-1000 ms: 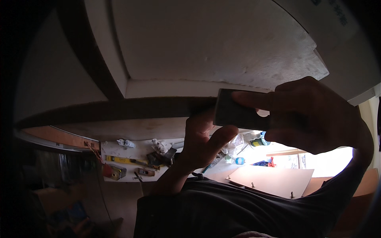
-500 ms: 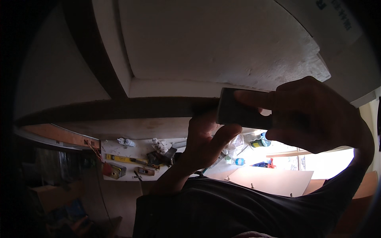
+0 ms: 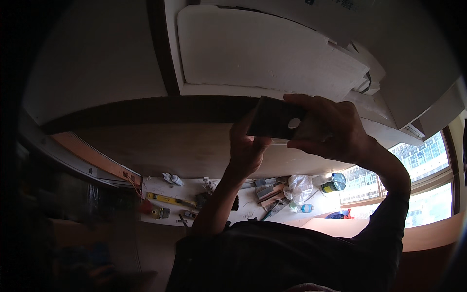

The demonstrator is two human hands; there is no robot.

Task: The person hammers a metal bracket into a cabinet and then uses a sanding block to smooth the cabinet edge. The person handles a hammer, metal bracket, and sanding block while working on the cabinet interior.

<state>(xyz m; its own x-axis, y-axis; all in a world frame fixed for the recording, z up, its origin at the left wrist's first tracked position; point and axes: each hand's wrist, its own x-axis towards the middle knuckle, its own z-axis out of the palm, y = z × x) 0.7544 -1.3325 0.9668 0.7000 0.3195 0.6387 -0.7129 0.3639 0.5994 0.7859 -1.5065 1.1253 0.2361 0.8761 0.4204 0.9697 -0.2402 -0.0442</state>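
Both hands hold one dark flat rectangular plate with a round hole (image 3: 277,118), raised overhead near the white ceiling panel (image 3: 262,48). Left hand (image 3: 245,146) pinches its lower left edge; right hand (image 3: 331,129) grips the right end. Plate appears stiff, thin, light; edges suit gripping. Long axis runs left-right.

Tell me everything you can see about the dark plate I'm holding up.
The dark plate is a flat, thin rectangle, nearly black against the light, with one round hole near its right end. Its material cannot be told. It is held up, roughly level, in front of the white panel overhead. The left hand grips its lower left edge; the right hand pinches its right end.
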